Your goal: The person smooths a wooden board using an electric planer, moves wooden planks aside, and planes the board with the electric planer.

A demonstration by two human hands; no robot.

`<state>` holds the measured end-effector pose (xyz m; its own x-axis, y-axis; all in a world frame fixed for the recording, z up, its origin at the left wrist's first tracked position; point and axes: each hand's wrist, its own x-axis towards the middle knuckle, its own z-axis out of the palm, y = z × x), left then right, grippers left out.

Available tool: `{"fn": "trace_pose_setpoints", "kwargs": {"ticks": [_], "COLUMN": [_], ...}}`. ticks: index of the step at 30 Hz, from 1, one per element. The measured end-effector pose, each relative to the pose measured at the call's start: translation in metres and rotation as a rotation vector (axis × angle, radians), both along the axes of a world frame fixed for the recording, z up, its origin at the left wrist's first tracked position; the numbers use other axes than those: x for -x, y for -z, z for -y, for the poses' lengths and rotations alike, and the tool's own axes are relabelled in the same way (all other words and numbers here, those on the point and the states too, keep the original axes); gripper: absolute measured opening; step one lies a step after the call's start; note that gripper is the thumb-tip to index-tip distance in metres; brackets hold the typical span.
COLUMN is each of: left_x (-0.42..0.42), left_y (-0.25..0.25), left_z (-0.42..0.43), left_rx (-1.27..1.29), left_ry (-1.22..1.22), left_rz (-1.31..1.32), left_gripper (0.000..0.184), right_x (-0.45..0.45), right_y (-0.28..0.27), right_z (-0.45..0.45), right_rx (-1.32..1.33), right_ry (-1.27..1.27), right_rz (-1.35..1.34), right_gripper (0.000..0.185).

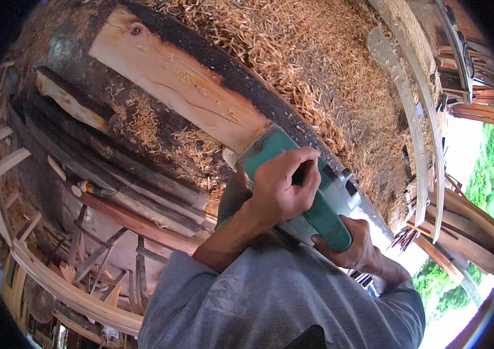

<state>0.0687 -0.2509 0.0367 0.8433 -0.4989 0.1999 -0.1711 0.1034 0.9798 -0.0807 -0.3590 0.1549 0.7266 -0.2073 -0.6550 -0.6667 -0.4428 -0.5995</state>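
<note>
A green electric planer sits at the near end of a pale wooden plank that has a knot at its far end and dark cracks along its face. My left hand is curled closed over the planer's front part, its fingers bent round toward the thumb. Lower and to the right, my right hand wraps round the rear handle of the planer. The underside of the tool is hidden, so I cannot tell how it meets the wood. Loose shavings lie along the plank's surface.
Wood shavings cover the ground beyond the plank. Dark timbers and a short slab lie to the left. Curved pale strips run down the right side, near stacked boards. Wooden framing stands at lower left.
</note>
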Motion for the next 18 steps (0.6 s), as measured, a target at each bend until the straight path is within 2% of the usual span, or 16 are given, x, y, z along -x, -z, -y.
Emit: {"fn": "trace_pose_setpoints", "kwargs": {"ticks": [9,11,18], "left_x": [-0.059,-0.068,-0.103], "left_y": [-0.001,0.0,0.003], "left_z": [-0.018,-0.02,-0.032], "left_rx": [0.003,0.016,-0.013], "left_ry": [-0.001,0.017,0.004], "left_rz": [-0.054,-0.054,-0.081], "left_gripper": [0.018,0.023,0.022], "right_x": [-0.055,-0.064,-0.104], "right_y": [0.003,0.005,0.001], "right_z": [-0.019,-0.023,-0.032], "right_rx": [-0.009,-0.009,-0.053], "right_ry": [0.014,0.044,0.04], "right_rz": [-0.003,-0.003,0.02], "right_gripper": [0.034,0.035,0.033]}}
